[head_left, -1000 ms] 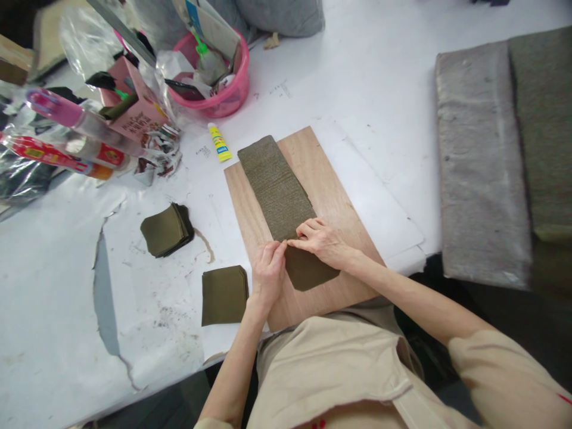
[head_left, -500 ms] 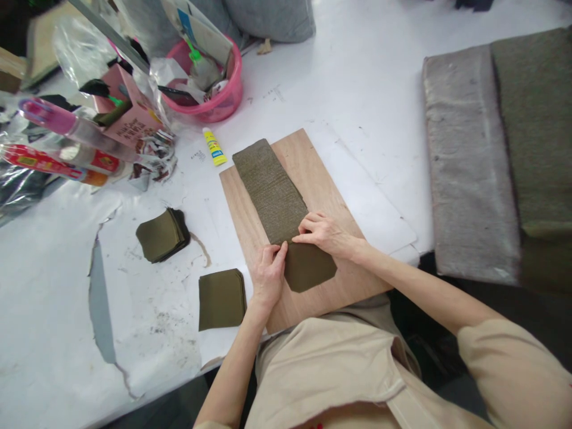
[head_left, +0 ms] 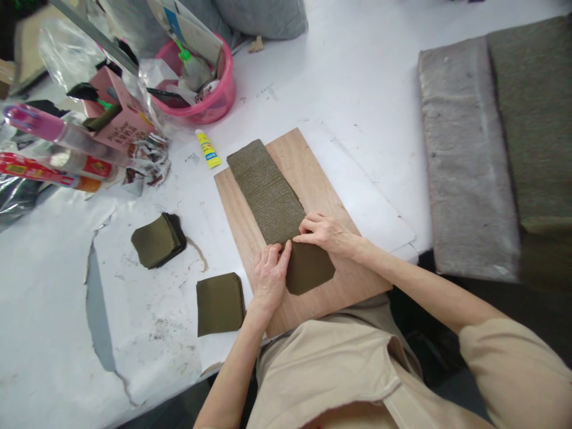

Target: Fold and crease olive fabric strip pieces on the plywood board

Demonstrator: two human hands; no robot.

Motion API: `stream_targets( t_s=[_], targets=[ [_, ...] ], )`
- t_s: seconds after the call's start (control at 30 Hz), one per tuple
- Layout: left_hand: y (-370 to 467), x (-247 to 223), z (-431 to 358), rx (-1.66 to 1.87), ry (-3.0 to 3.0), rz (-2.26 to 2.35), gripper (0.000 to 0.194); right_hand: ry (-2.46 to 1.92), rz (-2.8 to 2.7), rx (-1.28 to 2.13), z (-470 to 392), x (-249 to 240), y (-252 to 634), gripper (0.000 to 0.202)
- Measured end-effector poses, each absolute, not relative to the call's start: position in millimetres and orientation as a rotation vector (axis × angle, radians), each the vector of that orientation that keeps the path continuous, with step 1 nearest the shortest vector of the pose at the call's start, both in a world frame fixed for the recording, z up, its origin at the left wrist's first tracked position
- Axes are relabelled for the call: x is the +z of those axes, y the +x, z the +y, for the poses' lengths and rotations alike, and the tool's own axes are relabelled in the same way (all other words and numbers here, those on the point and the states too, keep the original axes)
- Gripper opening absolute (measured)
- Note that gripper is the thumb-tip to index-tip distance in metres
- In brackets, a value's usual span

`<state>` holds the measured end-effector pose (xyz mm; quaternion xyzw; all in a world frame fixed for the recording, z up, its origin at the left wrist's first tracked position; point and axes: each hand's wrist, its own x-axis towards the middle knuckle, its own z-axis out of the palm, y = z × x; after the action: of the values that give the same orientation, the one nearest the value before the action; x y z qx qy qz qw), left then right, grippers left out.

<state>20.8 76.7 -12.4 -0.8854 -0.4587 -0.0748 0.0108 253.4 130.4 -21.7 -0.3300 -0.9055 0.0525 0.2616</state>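
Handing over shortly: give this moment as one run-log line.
dark panel: bordering textured strip | left grip, right grip: both at their junction | wooden board: underneath panel and strip

Pale light falls on a table (head_left: 357, 77) with a torn white covering (head_left: 49, 286).

From afar, I see a fabric strip (head_left: 266, 190) on a board (head_left: 322, 185), near stack (head_left: 218, 305) and far stack (head_left: 155, 239) left, tube (head_left: 208, 149) just behind, fabric bundle (head_left: 469, 161) right.

a single camera looks forward and steeply down from the wearer's head, near enough to show the left hand (head_left: 269, 273) and right hand (head_left: 326, 233) mid-view, the surface (head_left: 357, 71) spreading beyond.
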Motion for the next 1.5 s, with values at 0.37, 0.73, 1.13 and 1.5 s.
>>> stream_targets(
  t_s=[0.37,0.73,1.13,1.5],
  targets=[
    [28,1,81,-0.043,-2.805,-1.319,0.050,-0.921,-2.427,0.163,129,-28,271,0.022],
    [38,15,87,0.135,-2.836,-1.268,0.055,-0.943,-2.409,0.184,128,-28,272,0.022],
    [44,14,94,0.121,-2.899,-1.209,0.059,-0.979,-2.391,0.212,126,-20,281,0.022],
    [50,16,96,0.201,-2.865,-1.226,0.062,-0.984,-2.416,0.182,124,-16,283,0.021]
  ],
)
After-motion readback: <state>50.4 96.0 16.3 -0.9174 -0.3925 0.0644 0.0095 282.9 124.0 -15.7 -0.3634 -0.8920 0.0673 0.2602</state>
